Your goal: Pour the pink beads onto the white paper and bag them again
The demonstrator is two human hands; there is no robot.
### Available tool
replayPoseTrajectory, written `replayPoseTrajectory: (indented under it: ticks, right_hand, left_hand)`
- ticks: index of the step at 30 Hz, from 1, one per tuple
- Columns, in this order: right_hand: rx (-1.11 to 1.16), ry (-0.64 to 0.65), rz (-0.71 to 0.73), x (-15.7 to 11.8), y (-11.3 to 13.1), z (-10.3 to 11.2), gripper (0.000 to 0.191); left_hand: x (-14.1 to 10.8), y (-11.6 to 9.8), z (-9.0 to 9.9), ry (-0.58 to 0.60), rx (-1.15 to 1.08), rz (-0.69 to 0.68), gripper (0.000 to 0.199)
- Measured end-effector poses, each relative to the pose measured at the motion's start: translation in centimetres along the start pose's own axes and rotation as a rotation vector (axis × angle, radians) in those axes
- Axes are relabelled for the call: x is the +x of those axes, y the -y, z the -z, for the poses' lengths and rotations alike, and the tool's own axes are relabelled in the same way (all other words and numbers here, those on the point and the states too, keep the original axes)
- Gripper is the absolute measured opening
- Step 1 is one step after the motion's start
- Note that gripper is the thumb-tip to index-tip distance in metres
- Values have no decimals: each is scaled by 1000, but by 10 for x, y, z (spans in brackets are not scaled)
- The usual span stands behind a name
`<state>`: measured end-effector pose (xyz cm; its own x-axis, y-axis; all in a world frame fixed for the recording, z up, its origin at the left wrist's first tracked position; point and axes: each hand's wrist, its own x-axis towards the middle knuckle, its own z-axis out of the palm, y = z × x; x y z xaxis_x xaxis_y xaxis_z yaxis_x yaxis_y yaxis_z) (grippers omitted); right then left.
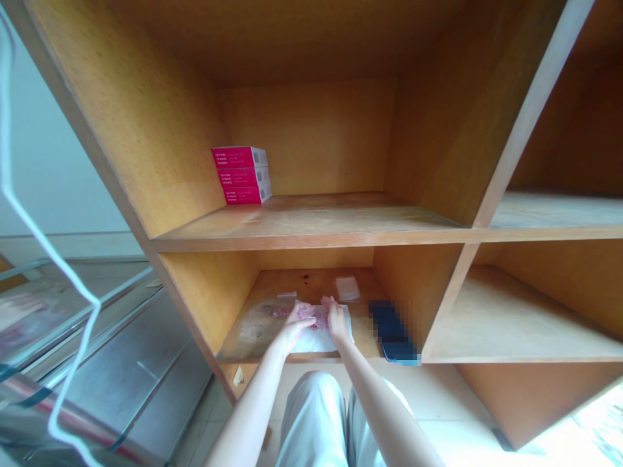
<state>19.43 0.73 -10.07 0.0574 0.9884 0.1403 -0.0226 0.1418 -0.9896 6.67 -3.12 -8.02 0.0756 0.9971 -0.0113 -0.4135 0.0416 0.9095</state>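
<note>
On the lower shelf lies a white sheet [311, 342] with small pink-red pieces [320, 319] on it. My left hand [296, 326] is at the sheet's left side, its fingers bent toward the pieces; what they hold, if anything, is too small to tell. My right hand [337, 321] rests at the right side of the pieces, fingers stretched forward and partly apart. Left of my left hand is a clear bag [280, 311] with pinkish contents. A small whitish packet [347, 288] lies behind my right hand.
A dark, pixelated flat object [392, 331] lies at the lower shelf's right front. Several pink boxes, no: three pink boxes [242, 176] are stacked on the upper shelf [316, 217]. Wooden dividers flank the compartment. A white cable [48, 250] hangs at the left.
</note>
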Motion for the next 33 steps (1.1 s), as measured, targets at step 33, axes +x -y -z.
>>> replayPoseTrajectory:
  ticks: [33]
  right_hand:
    - [15,15,8,-4,-1,0,59]
  left_hand:
    - [7,-9,-23,-31,348,-68,36]
